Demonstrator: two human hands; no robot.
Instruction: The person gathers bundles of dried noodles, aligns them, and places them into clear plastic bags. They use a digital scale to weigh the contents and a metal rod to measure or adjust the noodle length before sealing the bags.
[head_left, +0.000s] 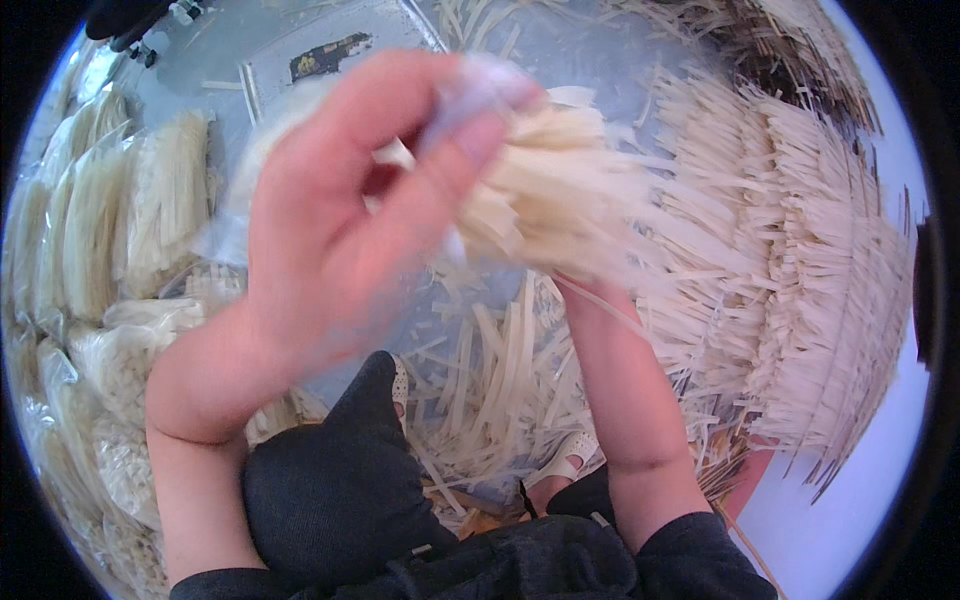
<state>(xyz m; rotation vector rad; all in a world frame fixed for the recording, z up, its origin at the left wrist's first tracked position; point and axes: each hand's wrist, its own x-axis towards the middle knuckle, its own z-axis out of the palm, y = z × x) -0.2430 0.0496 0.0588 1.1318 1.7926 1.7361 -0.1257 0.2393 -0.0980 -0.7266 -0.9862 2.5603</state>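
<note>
A bundle of flat, pale dried noodle-like strips (570, 195) is held up in front of me, blurred by motion. My left hand (360, 180) grips clear plastic film (480, 90), probably a bag, between thumb and fingers at the bundle's left end. More film hangs behind that hand, towards the left. The bundle covers my right hand; only its wrist and forearm show below the strips, so its fingers cannot be made out.
Filled clear bags of strips (169, 202) line the left side. Layered strips on thin sticks (795, 247) are heaped at the right. Loose strips (502, 367) litter the floor around my feet. A metal-edged box or panel (345, 37) lies ahead.
</note>
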